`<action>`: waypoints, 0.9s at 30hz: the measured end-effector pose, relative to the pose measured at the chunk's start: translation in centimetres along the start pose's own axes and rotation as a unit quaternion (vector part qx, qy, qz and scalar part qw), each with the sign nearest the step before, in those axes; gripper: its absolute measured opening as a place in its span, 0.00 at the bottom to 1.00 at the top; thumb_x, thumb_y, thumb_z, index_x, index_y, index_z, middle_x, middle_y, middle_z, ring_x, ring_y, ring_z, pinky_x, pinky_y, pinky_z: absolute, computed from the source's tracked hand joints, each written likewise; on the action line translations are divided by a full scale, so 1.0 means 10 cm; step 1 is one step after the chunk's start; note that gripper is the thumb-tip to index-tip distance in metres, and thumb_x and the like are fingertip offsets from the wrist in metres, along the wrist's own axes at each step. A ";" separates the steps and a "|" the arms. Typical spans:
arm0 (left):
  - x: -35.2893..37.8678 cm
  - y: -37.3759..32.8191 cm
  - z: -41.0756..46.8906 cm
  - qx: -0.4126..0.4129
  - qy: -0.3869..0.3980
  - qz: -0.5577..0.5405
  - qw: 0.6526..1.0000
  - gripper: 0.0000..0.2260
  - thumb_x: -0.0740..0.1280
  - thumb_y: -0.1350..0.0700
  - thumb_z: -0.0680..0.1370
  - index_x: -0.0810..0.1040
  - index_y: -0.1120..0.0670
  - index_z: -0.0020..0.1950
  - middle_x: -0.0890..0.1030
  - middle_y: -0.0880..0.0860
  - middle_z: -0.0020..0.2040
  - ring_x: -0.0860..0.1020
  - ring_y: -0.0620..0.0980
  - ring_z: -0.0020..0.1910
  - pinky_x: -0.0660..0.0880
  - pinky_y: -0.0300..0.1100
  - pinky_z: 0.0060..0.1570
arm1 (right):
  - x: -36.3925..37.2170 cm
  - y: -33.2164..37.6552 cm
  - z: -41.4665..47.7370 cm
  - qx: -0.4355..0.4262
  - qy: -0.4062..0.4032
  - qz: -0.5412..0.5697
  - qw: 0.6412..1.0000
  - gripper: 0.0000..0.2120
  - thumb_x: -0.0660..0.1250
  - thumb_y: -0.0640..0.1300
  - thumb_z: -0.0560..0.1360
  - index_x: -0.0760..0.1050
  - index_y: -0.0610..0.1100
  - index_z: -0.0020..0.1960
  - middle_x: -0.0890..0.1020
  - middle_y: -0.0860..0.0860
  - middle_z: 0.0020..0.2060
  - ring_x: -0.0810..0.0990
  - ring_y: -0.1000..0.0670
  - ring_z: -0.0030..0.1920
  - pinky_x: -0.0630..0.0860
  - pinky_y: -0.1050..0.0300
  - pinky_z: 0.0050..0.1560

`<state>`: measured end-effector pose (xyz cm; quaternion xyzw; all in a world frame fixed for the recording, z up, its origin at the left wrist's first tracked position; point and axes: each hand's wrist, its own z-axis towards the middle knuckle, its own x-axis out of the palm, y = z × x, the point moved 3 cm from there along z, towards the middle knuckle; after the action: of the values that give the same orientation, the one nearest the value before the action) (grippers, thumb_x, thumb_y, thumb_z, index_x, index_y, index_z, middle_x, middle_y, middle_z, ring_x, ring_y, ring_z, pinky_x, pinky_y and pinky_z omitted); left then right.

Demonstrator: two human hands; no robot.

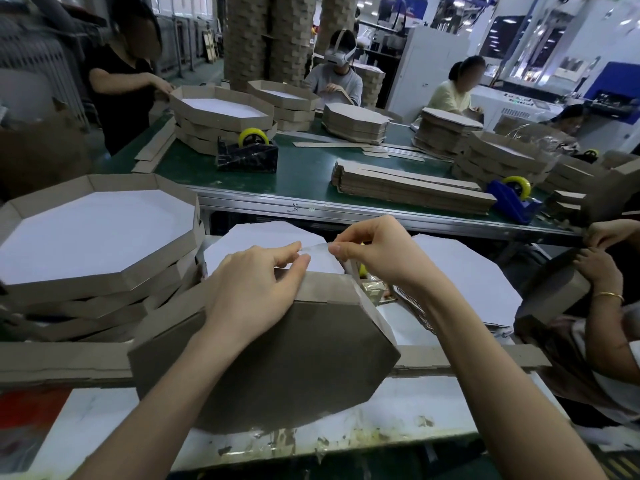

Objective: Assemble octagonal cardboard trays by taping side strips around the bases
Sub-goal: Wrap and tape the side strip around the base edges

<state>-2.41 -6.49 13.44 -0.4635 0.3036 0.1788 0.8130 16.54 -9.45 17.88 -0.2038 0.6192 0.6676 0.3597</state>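
While I pinch it — tape: clear tape strip (316,250) above brown octagonal cardboard tray (277,358).
Left grip (256,289): holds tape strip.
Right grip (377,252): holds tape strip.

A cardboard packaging workshop with a hand-assembly line.

Workers (337,79) line a long green belt table (304,173) loaded with stacked octagonal trays (221,116), bundles of side strips (412,192) and tape dispensers (247,155). Tall columns of stacked cardboard (249,39) rise behind them, and white and blue factory machines (540,43) fill the back of the hall.
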 end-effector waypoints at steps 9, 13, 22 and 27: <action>-0.09 0.11 -0.06 0.259 0.107 0.178 0.943 0.27 0.52 0.30 0.74 0.61 0.33 0.73 0.77 0.41 0.64 0.76 0.46 0.62 0.71 0.47 0.58 | -0.23 -0.19 -0.14 0.084 0.035 0.059 0.994 0.15 0.74 0.54 0.73 0.83 0.45 0.35 0.76 0.56 0.24 0.65 0.54 0.24 0.64 0.63 0.25; -0.05 0.11 -0.06 0.283 0.076 0.180 0.939 0.30 0.54 0.32 0.75 0.58 0.38 0.77 0.81 0.43 0.59 0.79 0.46 0.56 0.76 0.45 0.52 | -0.15 -0.16 -0.22 0.089 0.088 0.096 0.988 0.15 0.74 0.58 0.70 0.83 0.48 0.34 0.75 0.57 0.23 0.65 0.56 0.24 0.63 0.65 0.25; -0.04 0.10 -0.08 0.312 0.043 0.204 0.927 0.35 0.56 0.34 0.75 0.49 0.40 0.79 0.82 0.46 0.55 0.81 0.50 0.52 0.78 0.48 0.48 | -0.01 -0.15 -0.34 0.122 0.136 0.096 0.978 0.13 0.75 0.52 0.72 0.83 0.50 0.31 0.76 0.55 0.25 0.65 0.52 0.29 0.63 0.60 0.28; -0.03 0.11 -0.08 0.331 0.080 0.234 0.911 0.26 0.50 0.37 0.78 0.51 0.35 0.77 0.79 0.46 0.59 0.79 0.50 0.53 0.77 0.47 0.47 | -0.02 -0.17 -0.37 0.119 0.132 0.087 0.980 0.13 0.75 0.51 0.72 0.83 0.50 0.30 0.75 0.56 0.23 0.64 0.55 0.25 0.63 0.64 0.25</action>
<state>-3.53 -6.62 12.62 -0.0961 0.5087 0.2154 0.8280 17.26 -13.16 16.36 -0.1912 0.7514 0.5855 0.2369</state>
